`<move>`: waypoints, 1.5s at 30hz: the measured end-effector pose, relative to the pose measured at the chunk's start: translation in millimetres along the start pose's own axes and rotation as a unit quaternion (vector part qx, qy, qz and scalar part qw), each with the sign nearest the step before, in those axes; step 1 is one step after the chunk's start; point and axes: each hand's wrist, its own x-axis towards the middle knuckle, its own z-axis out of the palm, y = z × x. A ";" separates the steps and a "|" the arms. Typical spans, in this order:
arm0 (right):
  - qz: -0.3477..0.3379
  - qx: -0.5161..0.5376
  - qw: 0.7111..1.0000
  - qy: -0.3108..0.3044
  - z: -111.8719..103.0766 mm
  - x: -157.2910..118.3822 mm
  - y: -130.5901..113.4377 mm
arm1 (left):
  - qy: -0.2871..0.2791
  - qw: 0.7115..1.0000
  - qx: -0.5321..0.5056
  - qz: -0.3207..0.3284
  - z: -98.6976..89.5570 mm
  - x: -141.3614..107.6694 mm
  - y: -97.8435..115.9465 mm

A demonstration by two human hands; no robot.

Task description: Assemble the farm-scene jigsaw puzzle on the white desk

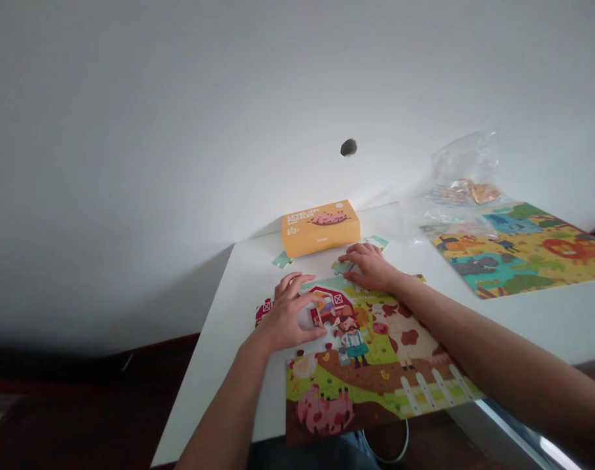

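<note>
A partly assembled farm jigsaw puzzle (370, 365) lies at the table's front, showing a farmer, a cow, a pig and a red barn. At its left side, my left hand (290, 316) holds a small red puzzle piece (317, 318) between thumb and fingers, above the gap beside the barn. Another red puzzle piece (264, 309) sits left of that hand, partly hidden. Beyond the puzzle's far edge, my right hand (370, 266) has its thumb and fingers around a pale green puzzle piece (341, 267) on the table.
Behind my hands stands a yellow puzzle box (321, 228) against the wall. Loose pale green pieces lie near it, one at its left corner (282, 260), one at its right (379, 242). Farther right are a clear plastic bag (466, 160) with pieces and an animal puzzle (527, 251).
</note>
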 end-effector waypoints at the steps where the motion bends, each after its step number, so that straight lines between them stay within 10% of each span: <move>1: 0.001 -0.001 1.000 -0.001 -0.1 0.1 0.0 | 0.001 1.000 -0.004 0.002 -0.1 -2.1 -1.6; 45: 0.002 0.001 1.000 -0.005 1.2 -0.4 4.8 | 0.008 0.994 0.016 -0.106 -22.8 -31.9 -44.7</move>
